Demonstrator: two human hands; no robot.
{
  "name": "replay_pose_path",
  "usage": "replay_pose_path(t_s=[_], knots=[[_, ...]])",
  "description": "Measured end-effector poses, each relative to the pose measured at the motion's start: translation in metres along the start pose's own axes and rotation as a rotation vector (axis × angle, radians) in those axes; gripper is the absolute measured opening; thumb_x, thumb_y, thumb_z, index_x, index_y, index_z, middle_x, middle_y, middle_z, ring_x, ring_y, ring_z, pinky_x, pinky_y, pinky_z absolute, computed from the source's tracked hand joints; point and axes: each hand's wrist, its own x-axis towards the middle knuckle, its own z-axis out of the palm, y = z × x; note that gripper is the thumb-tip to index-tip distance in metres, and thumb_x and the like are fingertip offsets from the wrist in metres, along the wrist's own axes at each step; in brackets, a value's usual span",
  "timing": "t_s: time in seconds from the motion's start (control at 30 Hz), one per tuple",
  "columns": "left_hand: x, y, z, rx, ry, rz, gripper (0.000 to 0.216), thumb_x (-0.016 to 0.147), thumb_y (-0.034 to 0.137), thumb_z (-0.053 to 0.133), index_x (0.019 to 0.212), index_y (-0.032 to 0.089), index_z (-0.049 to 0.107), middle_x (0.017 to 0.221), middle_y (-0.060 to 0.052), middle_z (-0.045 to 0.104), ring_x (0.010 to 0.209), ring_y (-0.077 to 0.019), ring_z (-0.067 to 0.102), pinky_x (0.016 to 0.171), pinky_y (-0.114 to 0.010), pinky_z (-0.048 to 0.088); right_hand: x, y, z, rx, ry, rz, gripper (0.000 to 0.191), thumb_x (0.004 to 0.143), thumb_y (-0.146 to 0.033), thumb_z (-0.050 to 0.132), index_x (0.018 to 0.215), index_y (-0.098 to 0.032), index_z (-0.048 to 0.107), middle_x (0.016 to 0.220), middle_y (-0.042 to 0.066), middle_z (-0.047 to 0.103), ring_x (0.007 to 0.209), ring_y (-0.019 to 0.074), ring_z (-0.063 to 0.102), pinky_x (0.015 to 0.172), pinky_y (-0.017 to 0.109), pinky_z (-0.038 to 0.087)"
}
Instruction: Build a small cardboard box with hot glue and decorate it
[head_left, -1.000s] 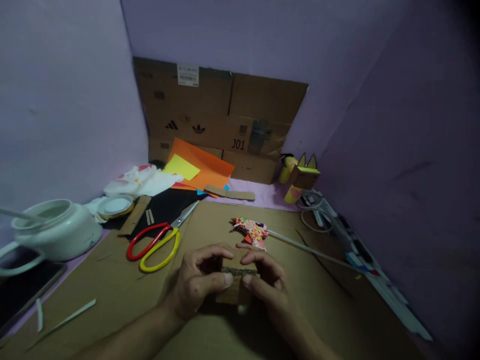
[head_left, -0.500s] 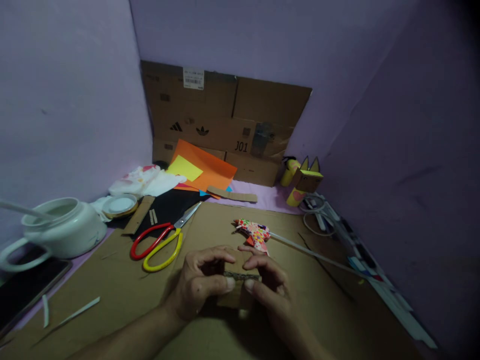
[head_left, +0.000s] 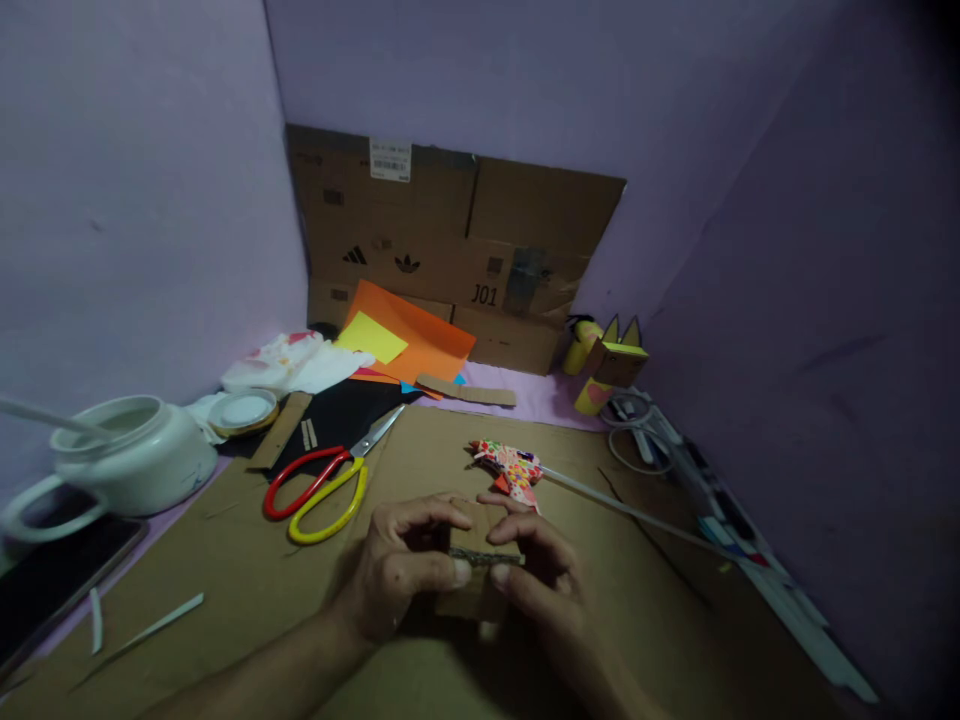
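Between my two hands is a small folded or box-like cardboard piece (head_left: 478, 535), its rough corrugated edge facing me. My left hand (head_left: 409, 565) grips its left side, thumb at the front edge and fingers on top. On the right side my right hand (head_left: 536, 570) pinches it the same way. The lower part of the piece is in shadow, so its full shape is unclear. Just beyond my hands lies a floral-patterned glue gun (head_left: 511, 470) with a long glue stick (head_left: 600, 497) coming out of its back.
Scissors (head_left: 326, 490) with red and yellow handles lie left of my hands. A white pot (head_left: 135, 455) and a phone (head_left: 60, 570) are at far left. Orange paper (head_left: 427, 335) and a cardboard strip (head_left: 465, 391) lie at the back. A yellow-and-brown cardboard figure (head_left: 615, 362) stands back right.
The whole view has shifted very slightly. Both hands keep the same grip on the cardboard piece, and nothing was picked up or let go.
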Motion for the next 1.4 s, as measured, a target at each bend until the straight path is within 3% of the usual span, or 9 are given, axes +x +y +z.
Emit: replay_pose_path(t_s=[0.2, 0.53, 0.87, 1.1, 1.4], knots=[[-0.001, 0.0, 0.0, -0.041, -0.002, -0.012, 0.033, 0.051, 0.006, 0.064, 0.08, 0.02, 0.071, 0.096, -0.004, 0.072, 0.102, -0.0289, 0.058, 0.091, -0.042, 0.04, 0.0, 0.0, 0.0, -0.048, 0.002, -0.024, 0.013, 0.06, -0.024, 0.071, 0.073, -0.023, 0.069, 0.113, 0.009, 0.063, 0.112, 0.0324, 0.052, 0.093, 0.047, 0.038], [-0.002, 0.002, 0.003, 0.035, 0.032, 0.01, 0.029, 0.05, 0.007, 0.067, 0.076, 0.018, 0.071, 0.09, -0.004, 0.069, 0.092, -0.0261, 0.058, 0.081, -0.036, 0.042, -0.001, 0.004, -0.001, -0.056, 0.006, -0.077, 0.013, 0.061, -0.019, 0.067, 0.074, -0.023, 0.068, 0.113, 0.008, 0.063, 0.112, 0.0312, 0.052, 0.089, 0.042, 0.041], [-0.001, 0.002, 0.002, 0.065, 0.028, 0.01, 0.028, 0.05, 0.009, 0.068, 0.077, 0.017, 0.071, 0.09, -0.006, 0.068, 0.096, -0.0289, 0.057, 0.084, -0.039, 0.041, 0.0, 0.001, 0.0, -0.054, 0.025, -0.076, 0.013, 0.058, -0.018, 0.069, 0.07, -0.023, 0.069, 0.11, 0.009, 0.065, 0.108, 0.0315, 0.055, 0.087, 0.042, 0.042], [-0.001, 0.004, 0.003, 0.052, 0.0, 0.033, 0.028, 0.055, 0.009, 0.067, 0.081, 0.018, 0.071, 0.096, -0.006, 0.071, 0.102, -0.0307, 0.058, 0.09, -0.041, 0.041, 0.001, 0.001, 0.001, -0.034, 0.0, -0.089, 0.014, 0.063, -0.026, 0.072, 0.077, -0.024, 0.07, 0.109, 0.009, 0.066, 0.111, 0.0296, 0.054, 0.087, 0.041, 0.046], [-0.001, -0.002, -0.007, 0.087, 0.074, 0.002, 0.027, 0.058, 0.013, 0.069, 0.084, 0.018, 0.071, 0.096, -0.006, 0.071, 0.1, -0.0294, 0.058, 0.086, -0.039, 0.044, 0.002, 0.003, -0.004, 0.006, -0.107, -0.072, 0.031, 0.067, -0.032, 0.072, 0.098, -0.028, 0.069, 0.122, 0.009, 0.059, 0.116, 0.0294, 0.052, 0.09, 0.042, 0.045]])
